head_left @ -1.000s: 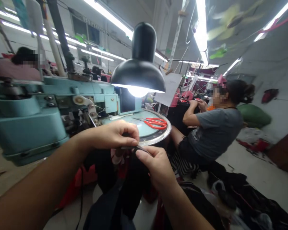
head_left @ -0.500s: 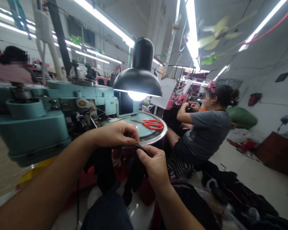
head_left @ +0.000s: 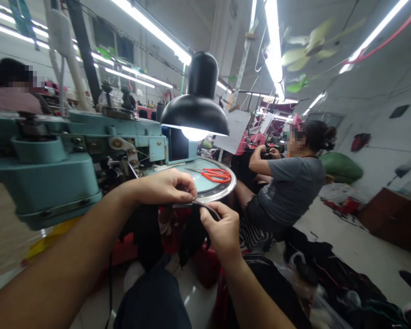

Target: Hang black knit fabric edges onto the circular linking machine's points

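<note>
My left hand (head_left: 166,187) is closed, its fingertips pinching the upper edge of a black knitted fabric piece (head_left: 192,230). My right hand (head_left: 221,228) is closed too, pinching the same edge a little to the right. The fabric hangs down between both hands, in front of the round metal dial (head_left: 219,192) of a teal linking machine (head_left: 51,169). Red-handled scissors (head_left: 216,175) lie on the dial's top, beyond my hands.
A lit black desk lamp (head_left: 197,103) hangs over the dial. A person in a grey shirt (head_left: 291,187) sits working to the right. Dark garments (head_left: 329,278) are piled on the floor at right. Another person (head_left: 10,89) sits behind the machine at far left.
The view has shifted slightly. My hands have stayed pinched on the fabric edge, with my right hand risen a little closer to the left and the fabric bunched more.
</note>
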{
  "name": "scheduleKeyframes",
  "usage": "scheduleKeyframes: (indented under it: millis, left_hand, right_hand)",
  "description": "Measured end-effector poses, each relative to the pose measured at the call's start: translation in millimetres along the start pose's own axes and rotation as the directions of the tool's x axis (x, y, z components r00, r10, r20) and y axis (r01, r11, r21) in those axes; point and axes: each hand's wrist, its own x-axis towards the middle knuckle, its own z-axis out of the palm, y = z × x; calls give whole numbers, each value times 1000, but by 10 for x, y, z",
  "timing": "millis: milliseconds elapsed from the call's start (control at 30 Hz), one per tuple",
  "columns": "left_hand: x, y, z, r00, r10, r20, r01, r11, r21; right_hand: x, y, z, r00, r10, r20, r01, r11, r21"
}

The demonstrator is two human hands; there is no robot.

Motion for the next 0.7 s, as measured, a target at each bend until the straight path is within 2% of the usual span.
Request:
scheduleKeyframes:
  millis: [133,200,500,700]
  left_hand:
    - [1,1,1,1000,3,5,-3,1000,7]
    - [-4,2,5,1000,-6,16,6,1000,-18]
    - [-16,-2,10,1000,26,-4,-26,1000,12]
    - [-9,-11,16,1000,12,-14,-12,999,40]
  right_hand:
    - [7,-10,34,984,118,136,-139,978,156]
    - [2,-8,75,983,130,130,-155,967,201]
    - [-16,19,124,999,-14,-34,15,1000,17]
    - [-15,29,107,997,-46,-56,44,999,-24]
